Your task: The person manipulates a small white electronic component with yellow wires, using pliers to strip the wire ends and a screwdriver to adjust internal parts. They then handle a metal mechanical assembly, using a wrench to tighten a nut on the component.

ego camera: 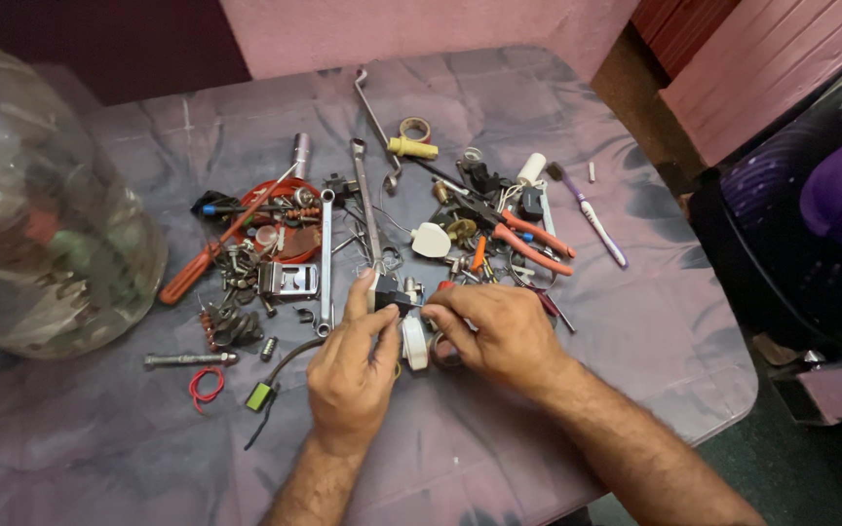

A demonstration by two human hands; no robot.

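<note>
Fingers (pixel 361 292) of both hands pinch a small black part (pixel 389 292).

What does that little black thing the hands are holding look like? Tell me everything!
The small black part is a dark, boxy piece, plastic by the look of it. The left hand pinches it between thumb and forefinger, just above the grey cloth-covered table. The right hand meets it from the other side, fingertips at its edge. A white oblong piece sits right below it. Most of it is hidden by fingers, so finer details cannot be told.
</note>
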